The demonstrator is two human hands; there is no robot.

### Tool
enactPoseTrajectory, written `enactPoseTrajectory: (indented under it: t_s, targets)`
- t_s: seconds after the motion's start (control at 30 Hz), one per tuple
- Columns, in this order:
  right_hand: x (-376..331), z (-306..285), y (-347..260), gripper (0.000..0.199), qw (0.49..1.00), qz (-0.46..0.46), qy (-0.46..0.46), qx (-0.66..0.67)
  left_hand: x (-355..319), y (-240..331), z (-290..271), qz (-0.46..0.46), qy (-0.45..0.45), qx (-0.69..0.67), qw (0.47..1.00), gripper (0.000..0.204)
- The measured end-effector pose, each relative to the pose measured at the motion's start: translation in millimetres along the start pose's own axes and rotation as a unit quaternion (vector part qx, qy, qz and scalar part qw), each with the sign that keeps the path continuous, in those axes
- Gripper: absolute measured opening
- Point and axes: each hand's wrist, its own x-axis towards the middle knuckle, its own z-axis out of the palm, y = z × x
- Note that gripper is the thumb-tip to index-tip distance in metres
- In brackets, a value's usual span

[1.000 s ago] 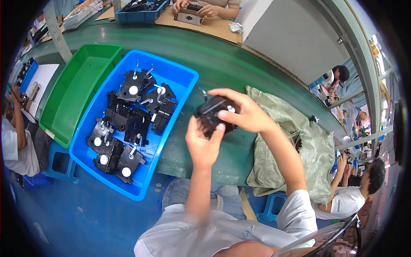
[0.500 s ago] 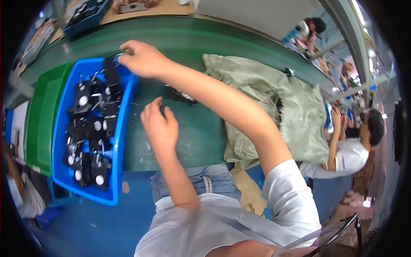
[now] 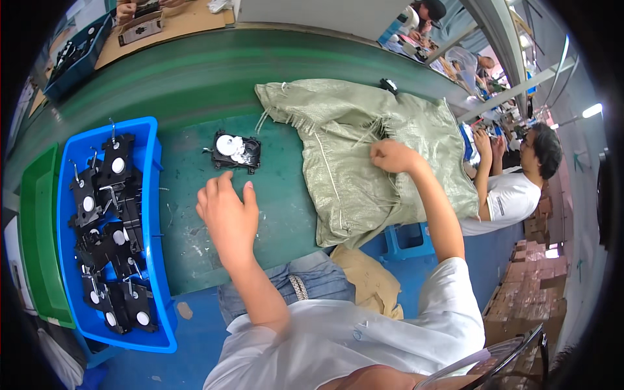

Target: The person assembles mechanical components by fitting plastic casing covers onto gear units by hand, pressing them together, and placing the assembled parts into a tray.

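Observation:
A black plastic gear mechanism (image 3: 235, 151) with a white toothed wheel and smaller white gears lies on the green work table. Just on its near side is my left hand (image 3: 227, 214), fingers spread, apart from anything I could call a grip. My right hand (image 3: 393, 156) is over the pale green woven sack (image 3: 351, 169), beside its frayed opening. Its fingers are curled in, and whatever they may hold is hidden. At the left, a blue bin (image 3: 156, 260) holds several black mechanisms (image 3: 118, 166) with white discs and metal rods.
A green tray (image 3: 36, 195) stands left of the blue bin. Another dark blue bin (image 3: 81, 49) of black parts sits at the far left, near a person's hands. A small black part (image 3: 389, 86) lies behind the sack. A co-worker (image 3: 513, 192) sits at the right.
My right hand has moved from the blue bin's far edge across to the sack, its fingers now curled. The gear mechanism, mostly hidden before, shows fully. The whole view has shifted.

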Motion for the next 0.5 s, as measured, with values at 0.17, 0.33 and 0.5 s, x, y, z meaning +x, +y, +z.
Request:
enactPoseTrajectory:
  t_s: [0.17, 0.33, 0.5]
  targets:
    - [-1, 14, 16, 0.015, 0.963, 0.078, 0.249, -0.061, 1, 8, 11, -0.044, 0.011, 0.026, 0.999, 0.033]
    - [20, 28, 24, 0.018, 0.89, 0.101, 0.345, -0.279, 4, 5, 18, -0.056, 0.009, 0.079, 0.995, 0.031]
    - [55, 56, 53, 0.019, 0.807, 0.075, 0.436, -0.391, 6, 8, 22, -0.031, 0.037, 0.098, 0.994, 0.028]
